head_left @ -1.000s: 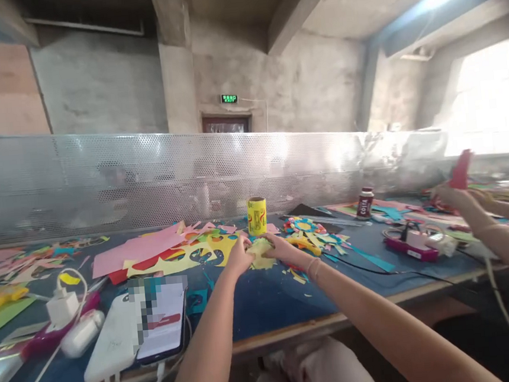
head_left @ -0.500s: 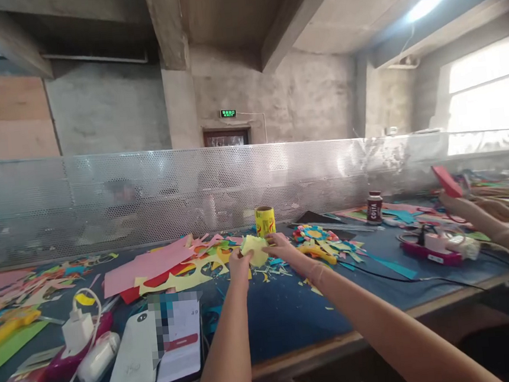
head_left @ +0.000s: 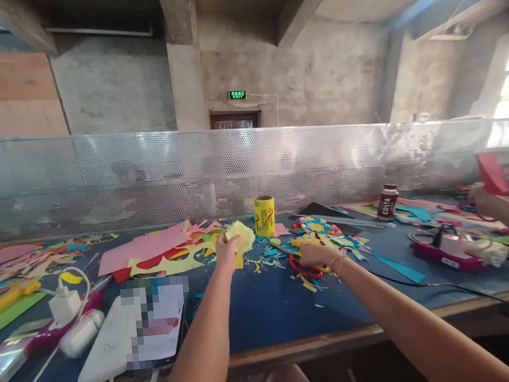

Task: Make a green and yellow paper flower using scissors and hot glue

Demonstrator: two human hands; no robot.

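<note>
My left hand pinches a pale yellow paper piece with a wavy edge, holding it just above the table. Farther right, my right hand is closed over a pair of scissors with red handles; the fingers partly hide them. The blades lie low over the paper scraps, pointing left. Behind and between the hands stands a yellow tape roll on its end. Just beyond my right hand lies a colourful paper flower among cut scraps.
Pink paper sheets and a yellow sheet with cut-outs lie left. Nearer are a phone, a white power bank and a power strip. At right stand a dark bottle and another power strip; another person's hand holds red paper.
My right hand has let go of the yellow paper and moved right and down onto the scissors. My left hand keeps the paper, slightly farther left. The camera view has shifted.
</note>
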